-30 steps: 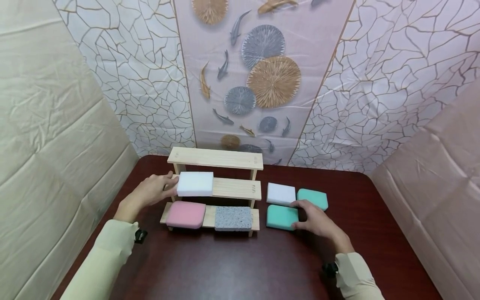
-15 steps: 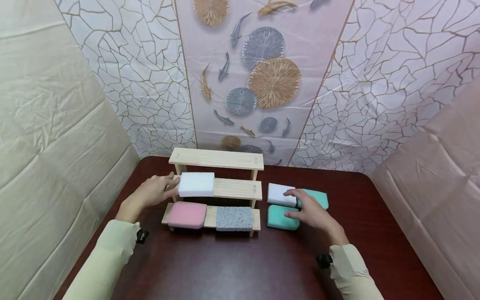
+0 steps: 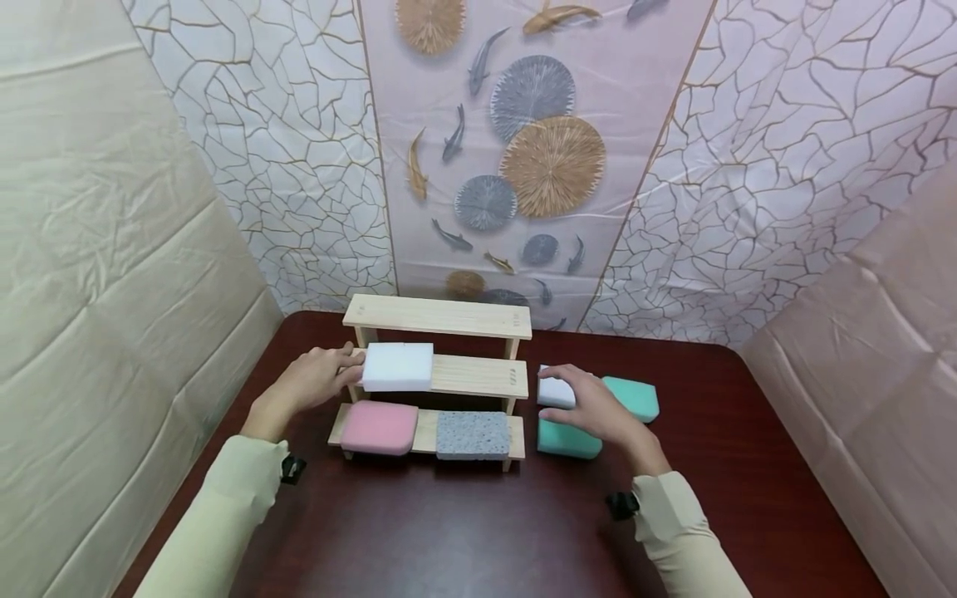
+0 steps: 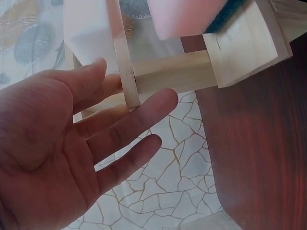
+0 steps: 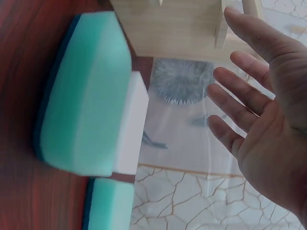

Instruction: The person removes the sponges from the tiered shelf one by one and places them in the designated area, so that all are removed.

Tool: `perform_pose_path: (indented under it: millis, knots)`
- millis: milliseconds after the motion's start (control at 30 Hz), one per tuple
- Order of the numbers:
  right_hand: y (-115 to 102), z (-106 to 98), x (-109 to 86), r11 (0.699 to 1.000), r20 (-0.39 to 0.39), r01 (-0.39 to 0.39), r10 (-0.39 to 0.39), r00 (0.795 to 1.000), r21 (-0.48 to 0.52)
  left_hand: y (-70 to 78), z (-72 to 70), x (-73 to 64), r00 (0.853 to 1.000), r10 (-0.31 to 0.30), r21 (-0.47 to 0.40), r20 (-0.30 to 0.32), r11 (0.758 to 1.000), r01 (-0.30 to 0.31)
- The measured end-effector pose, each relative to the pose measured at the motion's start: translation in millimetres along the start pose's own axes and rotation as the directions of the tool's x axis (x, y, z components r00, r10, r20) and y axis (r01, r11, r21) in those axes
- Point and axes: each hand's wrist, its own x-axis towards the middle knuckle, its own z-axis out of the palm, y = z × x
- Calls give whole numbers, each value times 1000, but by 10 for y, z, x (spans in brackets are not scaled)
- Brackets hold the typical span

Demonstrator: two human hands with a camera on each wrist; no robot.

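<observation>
A white sponge block [image 3: 398, 366] lies on the left part of the middle shelf of a wooden three-step rack [image 3: 441, 316]. Beside it, my left hand [image 3: 317, 378] stays at the shelf's left end. In the left wrist view its fingers [image 4: 153, 105] are extended, some reaching the board's end. My right hand [image 3: 598, 407] is held over the loose sponges right of the rack, fingers spread and palm bare in the right wrist view. Under it are a green sponge [image 3: 570, 443] with a dark scouring layer and a partly hidden white block [image 3: 555, 391].
On the bottom step sit a pink sponge [image 3: 379, 428] and a speckled blue-grey sponge [image 3: 473, 435]. A second green sponge [image 3: 635, 400] lies at the far right of the group. The dark red table [image 3: 449, 531] ends at a patterned cloth wall [image 3: 314, 166].
My right hand has left the near green sponge and moved up and left, toward the rack, holding nothing. My left hand stays beside the white block. The whole view has shifted slightly.
</observation>
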Motion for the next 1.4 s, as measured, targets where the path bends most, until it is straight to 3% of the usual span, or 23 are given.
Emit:
perform_pose_path:
  millis: [167,467,700,933,1400]
  knots:
    - [-102,33,76,1000,1,8,-8,1000,27,19,12,22,1000,-20,-3,-10,1000,20]
    - [-336,84,236,993,-20,88,-87,996,75,30,26,50,999,-10,7,-53,1000,10]
    - [-470,156,351,989,23,100,-103,994,106,42,47,76,997,-44,17,-58,999,45]
    - [-630,229,475,988,40,125,-129,991,85,73,48,73,996,-65,31,-54,997,67]
    - [-832,386,697,984,51,159,-163,985,79,115,80,79,990,-80,75,-118,993,89]
